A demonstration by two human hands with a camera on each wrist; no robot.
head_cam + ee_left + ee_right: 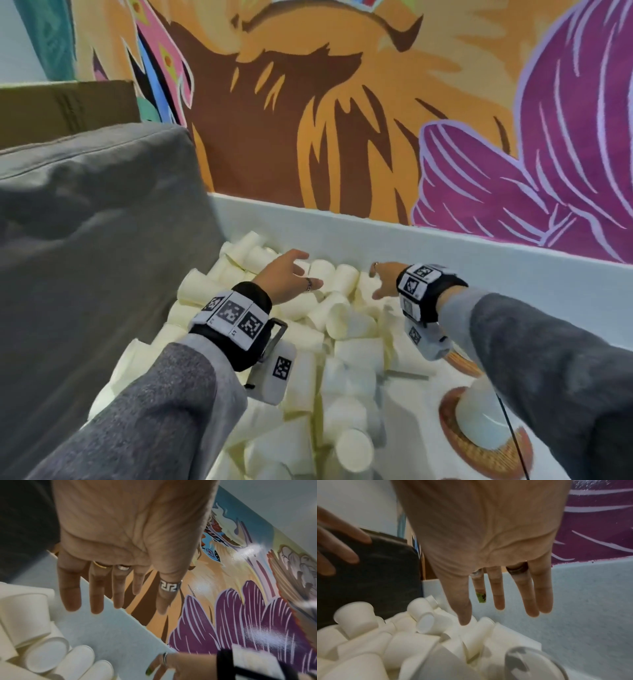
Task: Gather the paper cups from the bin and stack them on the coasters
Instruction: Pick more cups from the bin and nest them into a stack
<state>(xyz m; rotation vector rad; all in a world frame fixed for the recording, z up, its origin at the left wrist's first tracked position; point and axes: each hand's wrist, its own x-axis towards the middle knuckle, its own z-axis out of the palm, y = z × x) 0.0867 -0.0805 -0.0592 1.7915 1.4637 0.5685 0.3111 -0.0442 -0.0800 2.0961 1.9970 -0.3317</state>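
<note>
Several white paper cups lie jumbled in a white bin against the wall. My left hand hovers over the far cups with fingers spread and straight, holding nothing; the left wrist view shows its fingers above cups. My right hand hangs just to its right, fingers also straight and empty, with its fingers above the pile of cups in the right wrist view. An upturned cup stands on an orange woven coaster at lower right. A second coaster peeks from under my right arm.
A grey cushion rises along the bin's left side, with a cardboard box behind it. A painted mural wall stands right behind the bin. A thin black cable hangs from my right wrist over the coaster.
</note>
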